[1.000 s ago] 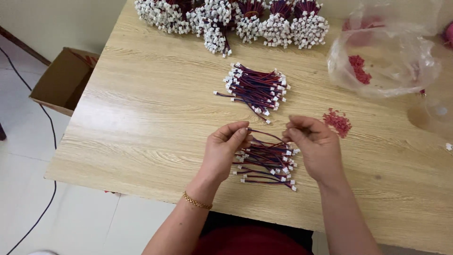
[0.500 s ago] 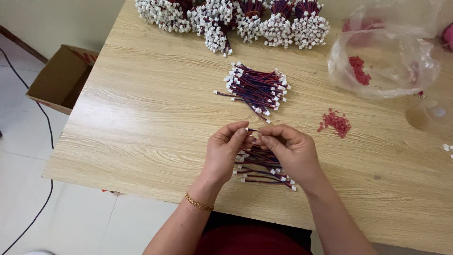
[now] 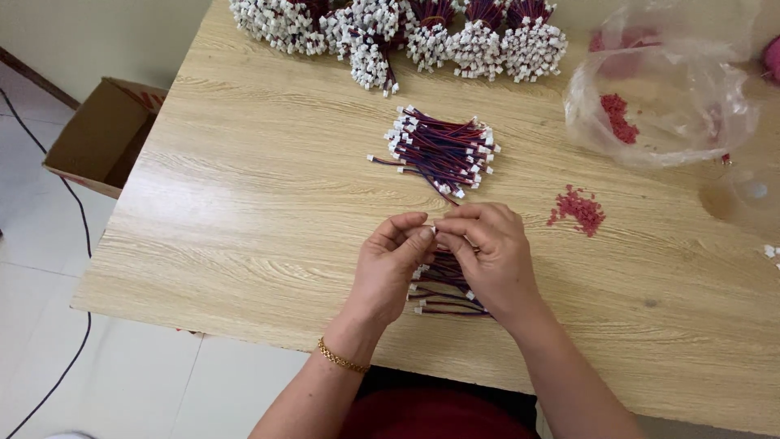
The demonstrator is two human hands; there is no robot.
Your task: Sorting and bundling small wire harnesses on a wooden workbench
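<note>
My left hand (image 3: 393, 262) and my right hand (image 3: 487, 248) meet fingertip to fingertip above the near part of the wooden table (image 3: 244, 203). Between the fingertips they pinch a small white connector (image 3: 434, 230) on a red and blue wire. Under my hands lies a loose pile of short wires with white connectors (image 3: 443, 293), partly hidden by my right hand. A second pile of the same wires (image 3: 443, 153) lies farther away at the table's middle. A small heap of tiny red pieces (image 3: 578, 209) sits to the right of my right hand.
Several bound bundles of wires with white connectors (image 3: 406, 32) line the far edge. A clear plastic bag with red pieces (image 3: 662, 102) lies at the far right. An open cardboard box (image 3: 101, 134) stands on the floor to the left, beside a black cable (image 3: 77, 236).
My right hand has moved left from the side of the near pile to meet my left hand. Both hands now pinch one connector together above the pile.
</note>
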